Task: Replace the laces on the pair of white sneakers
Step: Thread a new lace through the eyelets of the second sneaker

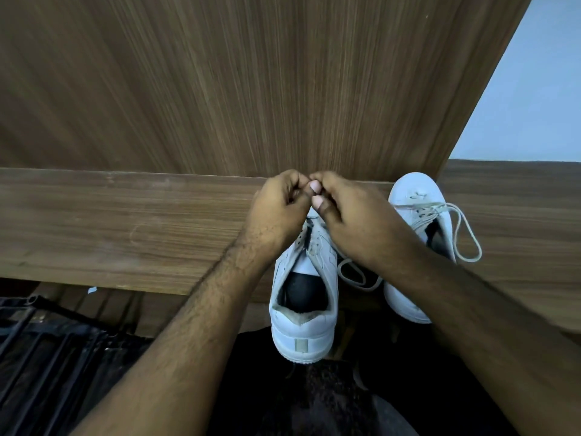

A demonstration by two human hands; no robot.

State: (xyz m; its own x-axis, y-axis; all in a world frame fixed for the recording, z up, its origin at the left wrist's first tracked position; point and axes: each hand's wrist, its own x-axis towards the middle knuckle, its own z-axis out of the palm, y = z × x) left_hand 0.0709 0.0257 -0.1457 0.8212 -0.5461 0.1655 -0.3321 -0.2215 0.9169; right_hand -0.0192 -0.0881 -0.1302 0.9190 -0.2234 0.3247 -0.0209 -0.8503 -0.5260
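Right now your left hand point(278, 205) and right hand point(344, 212) meet fingertip to fingertip above the near white sneaker point(304, 297), all fingers curled tight as if pinching something small; what they hold is hidden between them, so I cannot tell. That sneaker lies heel toward you on the wooden ledge point(125, 228), its eyelets bare. Just beside it on your right sits the second sneaker point(419, 215), its white lace point(465, 234) looped loose.
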